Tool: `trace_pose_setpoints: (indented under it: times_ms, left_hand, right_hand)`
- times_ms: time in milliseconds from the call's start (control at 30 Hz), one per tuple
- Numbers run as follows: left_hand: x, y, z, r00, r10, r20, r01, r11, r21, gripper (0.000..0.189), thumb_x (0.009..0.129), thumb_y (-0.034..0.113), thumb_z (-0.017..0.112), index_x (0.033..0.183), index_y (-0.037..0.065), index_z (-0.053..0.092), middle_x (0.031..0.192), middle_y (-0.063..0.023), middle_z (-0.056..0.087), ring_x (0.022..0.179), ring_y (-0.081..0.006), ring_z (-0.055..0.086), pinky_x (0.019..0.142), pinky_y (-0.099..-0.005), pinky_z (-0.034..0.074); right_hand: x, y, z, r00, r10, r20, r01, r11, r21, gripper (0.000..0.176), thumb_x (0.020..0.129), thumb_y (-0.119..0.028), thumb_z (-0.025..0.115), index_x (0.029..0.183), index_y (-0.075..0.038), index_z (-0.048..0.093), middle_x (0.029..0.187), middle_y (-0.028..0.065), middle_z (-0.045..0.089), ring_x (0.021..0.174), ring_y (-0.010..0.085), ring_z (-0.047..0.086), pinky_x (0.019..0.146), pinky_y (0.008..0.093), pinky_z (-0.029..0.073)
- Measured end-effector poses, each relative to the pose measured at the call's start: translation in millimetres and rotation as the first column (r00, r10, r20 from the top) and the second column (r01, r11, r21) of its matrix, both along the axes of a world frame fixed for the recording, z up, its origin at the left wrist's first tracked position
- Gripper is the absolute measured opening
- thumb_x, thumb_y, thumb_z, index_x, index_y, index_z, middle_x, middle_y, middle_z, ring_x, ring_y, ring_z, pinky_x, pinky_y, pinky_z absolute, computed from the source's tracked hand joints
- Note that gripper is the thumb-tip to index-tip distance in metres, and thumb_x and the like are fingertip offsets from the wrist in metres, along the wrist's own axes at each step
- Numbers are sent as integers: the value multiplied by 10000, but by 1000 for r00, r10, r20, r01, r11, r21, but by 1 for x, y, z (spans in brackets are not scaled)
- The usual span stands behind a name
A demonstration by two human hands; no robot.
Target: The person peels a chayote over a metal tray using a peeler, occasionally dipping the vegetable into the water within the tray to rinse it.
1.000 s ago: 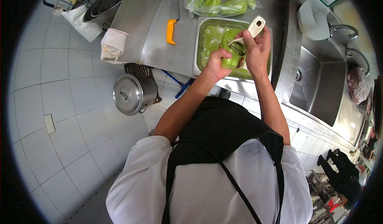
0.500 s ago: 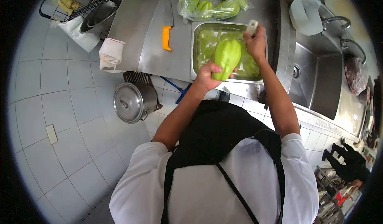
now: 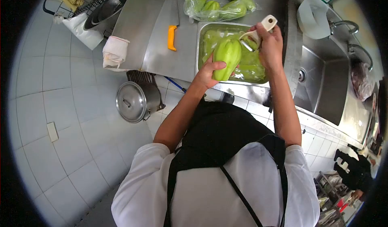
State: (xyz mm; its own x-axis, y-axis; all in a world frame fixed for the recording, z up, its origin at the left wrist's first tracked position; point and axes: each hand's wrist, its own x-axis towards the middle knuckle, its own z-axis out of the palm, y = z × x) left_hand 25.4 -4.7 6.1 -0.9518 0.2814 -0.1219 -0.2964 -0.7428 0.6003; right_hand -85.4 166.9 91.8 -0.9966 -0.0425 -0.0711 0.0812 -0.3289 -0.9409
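Note:
A pale green chayote (image 3: 227, 57) is gripped in my left hand (image 3: 207, 74), its lower end between thumb and fingers. My right hand (image 3: 271, 47) is closed round a white-handled peeler (image 3: 268, 23), whose metal blade points toward the chayote's upper right side. A small gap seems to lie between blade and chayote. Both hands are over a rectangular steel pan (image 3: 200, 45). In the pan lie green pieces, wet and shiny, partly hidden by my hands. Behind it, a clear plastic bag (image 3: 220, 12) holds several more chayotes.
An orange-handled knife (image 3: 172, 37) lies left of the pan on the steel counter (image 3: 151, 33). A folded cloth (image 3: 115, 51) sits at the counter's left corner. To the right is a steel sink (image 3: 323, 77) with taps. A lidded pot (image 3: 131, 101) stands below. A person (image 3: 353, 168) is far right.
My right hand has lifted and turned, so the peeler's blade now shows beside the chayote. The chayote has shifted slightly left in my left hand. The whole view has moved a little.

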Motion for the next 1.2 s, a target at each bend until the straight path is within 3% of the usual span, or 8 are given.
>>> trace_pose_setpoints:
  times_ms: [100, 367, 533, 633, 767, 900, 1033, 1200]
  left_hand:
    - [-6, 9, 4, 999, 12, 30, -11, 1000, -23, 751, 742, 145, 705, 1412, 50, 380, 1251, -162, 556, 1096, -327, 601, 822, -428, 567]
    - [9, 22, 9, 998, 70, 8, -68, 989, -128, 859, 679, 58, 697, 1451, 98, 323, 1222, -111, 531, 1055, -236, 586, 765, -399, 576]
    - [20, 7, 18, 999, 51, -18, -54, 977, -206, 900, 668, 36, 699, 1472, 109, 302, 1234, -99, 525, 1068, -233, 578, 806, -405, 563]
    - [17, 1, 13, 996, 90, -21, -92, 970, -225, 904, 670, 29, 694, 1478, 113, 298, 1248, -99, 522, 1078, -237, 574, 833, -410, 554]
    - [14, -4, 10, 995, 78, -64, -91, 967, -236, 890, 682, 32, 689, 1478, 111, 298, 1236, -107, 531, 1054, -244, 583, 844, -414, 552]
    - [18, -6, -4, 997, 74, -38, -80, 980, -182, 825, 717, 87, 687, 1458, 90, 324, 1222, -127, 555, 1045, -277, 603, 860, -429, 551]
    - [13, -3, -8, 997, -1, 78, -10, 991, 131, 724, 761, 196, 688, 1410, 50, 402, 1254, -157, 573, 1101, -317, 602, 910, -464, 529]
    - [6, 7, -10, 992, 1, 122, -38, 954, 298, 670, 795, 279, 676, 1376, 32, 452, 1283, -175, 573, 1152, -353, 584, 986, -539, 479]
  right_hand:
    - [18, -17, 3, 995, 72, 63, -58, 979, -196, 193, 952, -60, 591, 1086, 13, 472, 874, 125, 661, 753, 197, 656, 657, 309, 546]
    - [7, -22, -27, 997, -57, 44, 59, 997, -54, 165, 931, -15, 596, 1053, 5, 486, 845, 102, 647, 738, 160, 627, 674, 287, 518]
    - [-35, 17, -160, 973, -217, -78, 229, 874, 429, 395, 842, -93, 711, 1134, 10, 466, 992, 166, 648, 842, 253, 653, 778, 375, 511]
    - [-21, 7, -144, 944, -142, -297, 293, 775, 560, 395, 848, -92, 693, 1160, -16, 463, 966, 201, 656, 844, 306, 671, 769, 397, 512]
    - [-17, 10, -140, 985, 117, -125, 51, 493, 869, 317, 870, -102, 679, 1133, -14, 524, 891, 137, 670, 805, 224, 655, 745, 387, 514]
    - [-17, 9, -85, 979, -56, -196, 107, 961, 256, 190, 928, -99, 613, 1060, -7, 513, 880, 148, 674, 755, 245, 670, 666, 348, 519]
    - [-3, -1, -21, 987, 73, 145, -53, 989, -140, 142, 973, -105, 566, 1059, -5, 514, 926, 99, 642, 828, 200, 657, 730, 324, 548]
    - [5, -10, -5, 973, 134, 189, -75, 955, -288, 127, 970, -82, 561, 1071, -18, 517, 901, 103, 642, 801, 199, 651, 689, 337, 566]
